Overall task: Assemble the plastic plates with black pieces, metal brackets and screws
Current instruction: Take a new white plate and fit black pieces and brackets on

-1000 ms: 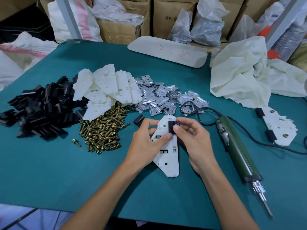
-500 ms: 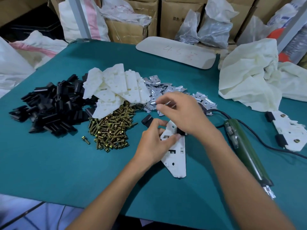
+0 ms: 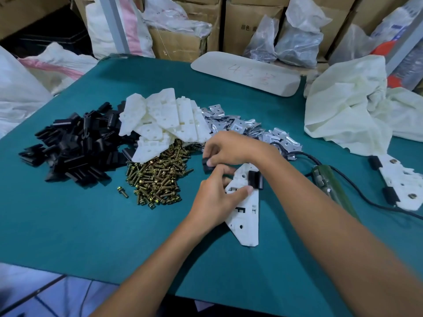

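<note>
1. Plastic plate (image 3: 246, 216) flat on the teal bench (image 3: 91, 225) at centre, steadied under the left hand (image 3: 214, 200), thumb pressed near its upper slots.
2. One black piece (image 3: 255, 179) already seated at the plate's top edge; lower slots and screw holes bare, no bracket or screw on it yet.
3. Right hand (image 3: 231, 148) reached across above the left, grip closed to a pinch on a second black piece (image 3: 207, 164), held just off the plate's upper left corner.
4. Possibly a metal bracket tucked in the same right hand too; fingers hide it, so cannot tell.
5. Left grip half curled, pressing rather than grasping; nothing lifted in it.
6. Stock well supplied: black pieces pile (image 3: 73, 147) at left, spare plates (image 3: 164, 124) behind, screws heap (image 3: 158, 179) beside the left hand with one stray screw (image 3: 122, 192) apart, brackets (image 3: 242, 129) beyond the right hand.
7. One finished plate (image 3: 400, 181) at the right edge, with black pieces and screws fitted; electric screwdriver (image 3: 332, 191) idle between it and the work.
8. Judged early in this unit: second black piece, brackets and screws all left to do.
</note>
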